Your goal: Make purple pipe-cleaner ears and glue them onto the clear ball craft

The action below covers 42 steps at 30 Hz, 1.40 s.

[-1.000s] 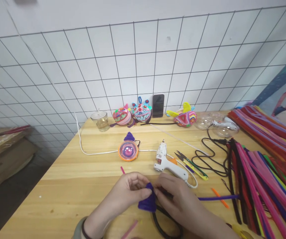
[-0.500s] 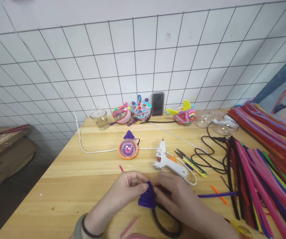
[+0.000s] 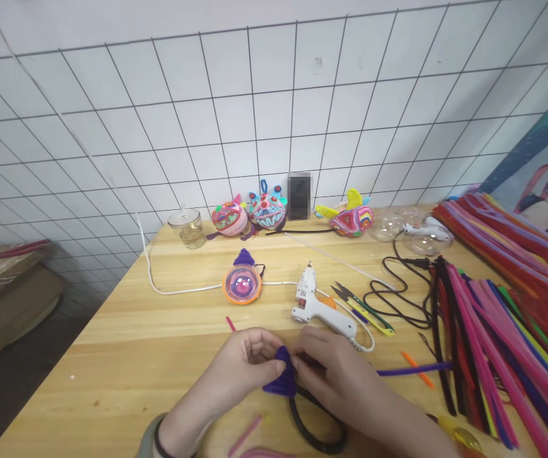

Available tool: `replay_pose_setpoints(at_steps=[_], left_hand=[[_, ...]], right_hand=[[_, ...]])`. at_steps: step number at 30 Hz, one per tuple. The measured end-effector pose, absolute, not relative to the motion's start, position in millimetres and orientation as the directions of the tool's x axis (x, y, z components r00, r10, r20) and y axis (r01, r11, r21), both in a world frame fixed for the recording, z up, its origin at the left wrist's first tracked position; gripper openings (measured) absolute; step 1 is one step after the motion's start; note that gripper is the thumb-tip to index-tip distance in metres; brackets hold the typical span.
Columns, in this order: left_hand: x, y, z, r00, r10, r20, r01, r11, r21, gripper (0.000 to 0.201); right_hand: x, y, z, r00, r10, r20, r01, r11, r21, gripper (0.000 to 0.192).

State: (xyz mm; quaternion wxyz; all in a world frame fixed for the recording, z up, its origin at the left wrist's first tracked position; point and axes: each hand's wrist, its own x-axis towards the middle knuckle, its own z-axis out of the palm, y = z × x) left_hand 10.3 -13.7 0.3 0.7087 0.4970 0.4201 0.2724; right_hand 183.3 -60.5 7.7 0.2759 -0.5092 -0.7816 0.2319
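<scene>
Head view: the purple triangle (image 3: 281,384) is above the near part of the table (image 3: 111,362), between both hands. Left hand (image 3: 240,366) grasps it between thumb and fingers. Right hand (image 3: 335,367) has its fingertips bent in at the right edge; their exact hold is hidden. A black strip (image 3: 319,447) loops below. The work appears to be fitting strip to edge. Advised: pinch the triangle firmly without crushing it, press the strip flush in short stretches, and prevent the loop twisting.
</scene>
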Motion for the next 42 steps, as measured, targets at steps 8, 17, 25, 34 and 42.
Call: replay_pose_setpoints(at_steps=[8, 17, 25, 34, 42], left_hand=[[14.5, -16.2, -0.8, 0.481, 0.824, -0.301, -0.003, 0.344, 0.939, 0.024], [17.4, -16.8, -4.6, 0.439, 0.853, -0.283, 0.022, 0.304, 0.952, 0.017], [18.9, -15.8, -3.8, 0.417, 0.855, -0.307, 0.030, 0.325, 0.945, 0.016], [-0.6, -4.2, 8.9, 0.271, 0.925, -0.266, -0.033, 0.285, 0.958, 0.019], [-29.4, 10.6, 28.0, 0.133, 0.957, -0.259, -0.319, 0.289, 0.903, 0.024]], right_hand=[[182.3, -59.6, 9.6, -0.323, 0.924, 0.206, 0.692, 0.379, -0.614, 0.019], [180.9, -60.5, 6.5, -0.335, 0.919, 0.210, 0.727, 0.393, -0.563, 0.018], [181.7, -60.8, 7.1, -0.332, 0.906, 0.264, 0.699, 0.424, -0.575, 0.018], [201.9, -76.2, 9.6, -0.148, 0.778, 0.610, 0.657, 0.539, -0.528, 0.022], [183.0, -74.4, 9.6, -0.436, 0.876, 0.206, 0.798, 0.482, -0.362, 0.013]])
